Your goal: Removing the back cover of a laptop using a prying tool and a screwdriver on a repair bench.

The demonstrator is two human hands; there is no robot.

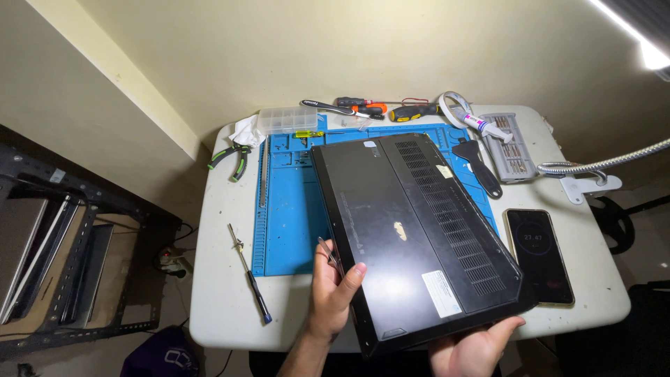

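While 2 hands grip it, left hand (333,290) w/ tweezers (329,254), right hand (469,347) underneath, flat black upturned laptop (412,230) overhangs white desk's (223,293) front edge.

Matt black plastic laptop (412,230)

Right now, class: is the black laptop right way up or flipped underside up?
Underside up. The laptop shows vent slots and stickers on its top face, held between the left hand and right hand.
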